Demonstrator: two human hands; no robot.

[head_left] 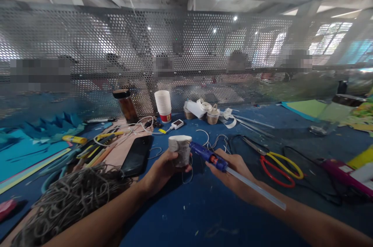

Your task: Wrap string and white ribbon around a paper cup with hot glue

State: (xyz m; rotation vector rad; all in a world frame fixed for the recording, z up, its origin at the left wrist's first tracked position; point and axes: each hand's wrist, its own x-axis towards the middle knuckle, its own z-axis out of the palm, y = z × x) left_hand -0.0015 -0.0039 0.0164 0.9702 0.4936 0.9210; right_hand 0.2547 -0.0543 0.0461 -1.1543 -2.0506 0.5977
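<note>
My left hand (163,167) is wrapped round a small paper cup (180,149) partly covered in grey twine, holding it just above the blue table (186,216). My right hand (233,171) grips a blue glue gun (208,155) with a clear glue stick (256,188) jutting out of its back. The gun's nozzle touches the cup's right side. Both hands are closed on what they hold.
A heap of grey twine (70,196) lies at the lower left beside a black phone (136,155). Red and yellow scissors (276,163) lie to the right. Stacked white cups (163,105), a brown jar (126,105), coloured paper and cables crowd the far side before a perforated metal screen (186,56).
</note>
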